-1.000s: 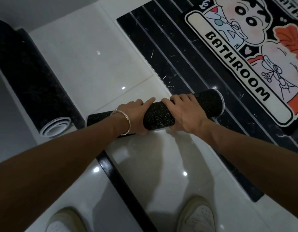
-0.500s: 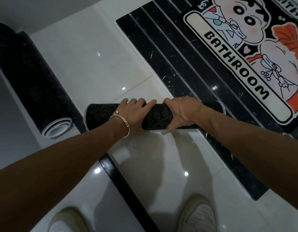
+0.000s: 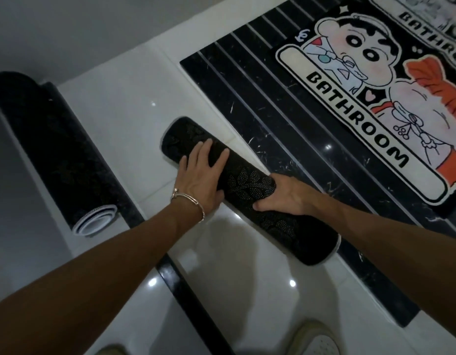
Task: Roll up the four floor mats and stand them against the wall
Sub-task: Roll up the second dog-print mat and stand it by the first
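lying diagonally on the white floor [image 3: 114, 119], the rolled mat [image 3: 250, 190] has the left hand [image 3: 201, 180] pressing flat-fingered and the right hand [image 3: 286, 198] curled round it; loosening either could let it unroll.

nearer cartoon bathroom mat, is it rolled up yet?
No, the cartoon mat lies flat and unrolled on the black striped floor, beside the black roll.
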`<state>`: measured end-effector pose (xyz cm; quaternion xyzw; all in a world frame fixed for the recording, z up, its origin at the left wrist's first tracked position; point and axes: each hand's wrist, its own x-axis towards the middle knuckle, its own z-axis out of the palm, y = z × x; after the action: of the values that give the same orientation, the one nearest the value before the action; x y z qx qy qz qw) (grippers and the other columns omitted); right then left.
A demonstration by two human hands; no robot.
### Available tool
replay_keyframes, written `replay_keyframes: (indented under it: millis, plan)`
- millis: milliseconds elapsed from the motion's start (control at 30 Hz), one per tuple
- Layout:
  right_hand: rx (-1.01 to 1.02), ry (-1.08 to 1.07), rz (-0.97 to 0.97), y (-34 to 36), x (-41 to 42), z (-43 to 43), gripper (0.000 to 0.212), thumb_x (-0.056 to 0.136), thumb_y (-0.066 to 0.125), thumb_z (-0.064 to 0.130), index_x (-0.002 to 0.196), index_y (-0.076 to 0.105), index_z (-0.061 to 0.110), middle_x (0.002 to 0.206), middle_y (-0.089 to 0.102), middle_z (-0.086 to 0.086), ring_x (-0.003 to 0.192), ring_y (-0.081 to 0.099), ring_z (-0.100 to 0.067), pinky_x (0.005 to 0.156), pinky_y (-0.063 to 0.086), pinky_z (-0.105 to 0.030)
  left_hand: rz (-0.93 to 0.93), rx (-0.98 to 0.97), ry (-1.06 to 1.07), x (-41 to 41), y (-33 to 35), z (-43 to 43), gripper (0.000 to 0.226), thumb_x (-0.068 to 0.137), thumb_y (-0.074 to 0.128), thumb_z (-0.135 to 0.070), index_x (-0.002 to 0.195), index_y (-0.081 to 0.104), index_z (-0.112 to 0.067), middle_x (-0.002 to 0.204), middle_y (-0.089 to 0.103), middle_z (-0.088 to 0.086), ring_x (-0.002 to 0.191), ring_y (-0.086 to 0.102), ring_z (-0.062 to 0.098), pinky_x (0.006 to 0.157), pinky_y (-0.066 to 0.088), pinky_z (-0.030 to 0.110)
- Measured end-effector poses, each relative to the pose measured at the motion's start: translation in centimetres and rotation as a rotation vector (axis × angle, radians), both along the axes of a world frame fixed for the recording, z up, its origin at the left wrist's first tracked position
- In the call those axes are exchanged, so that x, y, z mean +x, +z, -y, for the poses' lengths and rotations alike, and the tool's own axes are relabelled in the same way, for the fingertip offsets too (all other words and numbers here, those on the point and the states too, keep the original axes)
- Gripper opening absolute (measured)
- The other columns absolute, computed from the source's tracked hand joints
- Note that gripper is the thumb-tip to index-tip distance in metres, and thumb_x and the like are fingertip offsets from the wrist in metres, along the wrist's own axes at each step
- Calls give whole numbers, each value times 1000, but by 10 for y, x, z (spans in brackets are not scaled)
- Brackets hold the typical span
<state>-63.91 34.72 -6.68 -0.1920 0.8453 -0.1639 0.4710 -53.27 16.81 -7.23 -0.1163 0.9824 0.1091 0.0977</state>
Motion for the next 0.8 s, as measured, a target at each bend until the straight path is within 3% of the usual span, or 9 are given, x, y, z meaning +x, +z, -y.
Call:
replay_keyframes:
  millis: [133, 267, 400, 500, 600, 700, 800]
  plan:
    - [-141, -151, 11, 10, -5, 24, 38, 60, 75, 49, 89, 62, 27, 87, 69, 6, 80, 65, -11, 80, 54, -32, -125, 273, 258, -19, 17, 3, 71, 90, 51, -13, 151, 16, -18, 156, 3, 20, 143, 10, 35, 116, 19, 38]
    - [-276, -293, -7, 21, -8, 53, 39, 56, 73, 50, 87, 67, 27, 85, 71, 7, 79, 67, -13, 81, 55, -35, -187, 579, 510, -51, 45, 8, 63, 97, 40, -16, 151, 8, -21, 158, -1, 17, 144, 13, 30, 114, 15, 29]
    - [-426, -480, 18, 36, -5, 70, 47, 58, 76, 52, 98, 67, 30, 88, 72, 9, 81, 69, -10, 81, 56, -34, -199, 749, 629, -68, 66, 4, 76, 94, 49, -38, 152, 2, -24, 154, 27, 10, 135, 36, 28, 112, 30, 35]
    - [-559, -553, 10, 59, -6, 80, 36, 67, 71, 51, 96, 63, 32, 87, 71, 9, 80, 68, -9, 75, 55, -29, -261, 914, 661, -73, 80, 5, 87, 78, 65, -49, 148, 20, -22, 139, 50, 3, 120, 53, 23, 104, 42, 37]
    - [-690, -513, -23, 84, -10, 91, 24, 77, 70, 38, 99, 60, 36, 92, 69, 13, 82, 65, -1, 71, 50, -18, -351, 1087, 705, -80, 99, 16, 94, 61, 80, -47, 136, 33, -17, 123, 59, 1, 108, 60, 18, 97, 49, 38]
    - [-748, -434, -31, 104, -14, 103, 39, 75, 73, 37, 112, 59, 34, 99, 69, 14, 91, 65, -2, 83, 51, -23, -429, 1168, 739, -87, 115, 32, 92, 52, 90, -38, 127, 43, -12, 112, 64, 3, 99, 65, 17, 87, 55, 35]
    - [-760, -378, -2, 111, -13, 109, 27, 77, 72, 35, 102, 61, 33, 93, 71, 11, 85, 68, -4, 81, 53, -26, -465, 1240, 761, -85, 121, 46, 74, 55, 89, -30, 118, 56, -9, 104, 70, 7, 89, 70, 19, 75, 59, 31]
